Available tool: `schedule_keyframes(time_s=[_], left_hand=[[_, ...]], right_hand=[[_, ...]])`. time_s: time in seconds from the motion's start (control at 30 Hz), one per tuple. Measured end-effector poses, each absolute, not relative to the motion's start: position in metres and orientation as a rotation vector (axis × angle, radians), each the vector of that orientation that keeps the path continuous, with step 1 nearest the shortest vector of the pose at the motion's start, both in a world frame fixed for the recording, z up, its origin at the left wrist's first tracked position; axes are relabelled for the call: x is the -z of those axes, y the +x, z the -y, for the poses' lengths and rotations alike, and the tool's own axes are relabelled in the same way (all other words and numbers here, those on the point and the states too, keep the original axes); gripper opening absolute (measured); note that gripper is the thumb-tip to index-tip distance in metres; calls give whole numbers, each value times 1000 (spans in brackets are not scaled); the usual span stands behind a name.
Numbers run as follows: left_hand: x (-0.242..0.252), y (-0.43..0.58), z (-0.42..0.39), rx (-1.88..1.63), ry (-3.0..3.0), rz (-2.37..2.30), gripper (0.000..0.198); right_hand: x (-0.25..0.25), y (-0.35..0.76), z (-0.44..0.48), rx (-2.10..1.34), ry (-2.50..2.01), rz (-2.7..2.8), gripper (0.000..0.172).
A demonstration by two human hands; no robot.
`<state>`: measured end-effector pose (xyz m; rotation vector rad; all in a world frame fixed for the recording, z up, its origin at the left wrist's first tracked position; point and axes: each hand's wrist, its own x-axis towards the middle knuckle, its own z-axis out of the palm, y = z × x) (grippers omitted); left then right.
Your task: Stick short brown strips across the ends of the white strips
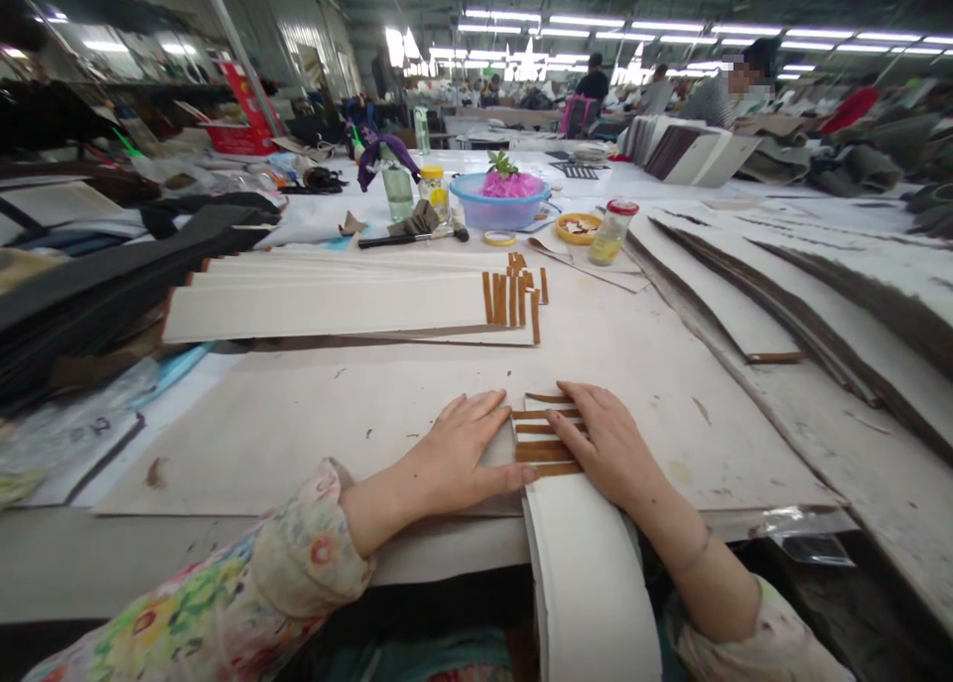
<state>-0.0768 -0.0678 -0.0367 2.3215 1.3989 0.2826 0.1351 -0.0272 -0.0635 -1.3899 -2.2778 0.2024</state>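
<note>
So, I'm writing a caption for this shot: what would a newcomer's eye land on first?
Probably the brown bands across the white strips in front of the person, with the right hand on them and the left hand at their left edge. Farther back, a bright pink bundle stands out in a blue basin.

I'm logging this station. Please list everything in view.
Near strips: several, white, brown-banded, front
Flat strips: several, white, brown-banded, left
Long pieces: several, white, right
Basin: one, blue, centre
Containers: at least four, clear, around basin
Dish: one, yellow, near basin
Fabric: several pieces, dark, left
Table: one, pale, centre
People: several, varied clothing, background
Small clutter: uncountable, mixed colours, back
Left hand: one, floral sleeve, at near strips
Right hand: one, floral sleeve, on near strips
</note>
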Motion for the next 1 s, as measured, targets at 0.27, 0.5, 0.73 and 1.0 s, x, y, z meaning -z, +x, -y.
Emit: schedule_keyframes(time_s=[0.27, 0.5, 0.73, 1.0], left_hand=[[33, -53, 99, -336, 2277, -1370, 72], [36, -21, 95, -730, 1886, -1171, 47], [16, -10, 76, -906, 1496, -928, 37], [6, -61, 56, -741, 1442, -851, 40]], right_hand=[[66, 135, 28, -205, -1400, 2159, 42], [66, 140, 26, -287, -1340, 1966, 42], [30, 150, 21, -256, -1298, 1845, 43], [-42, 161, -23, -1008, -1228, 1974, 35]])
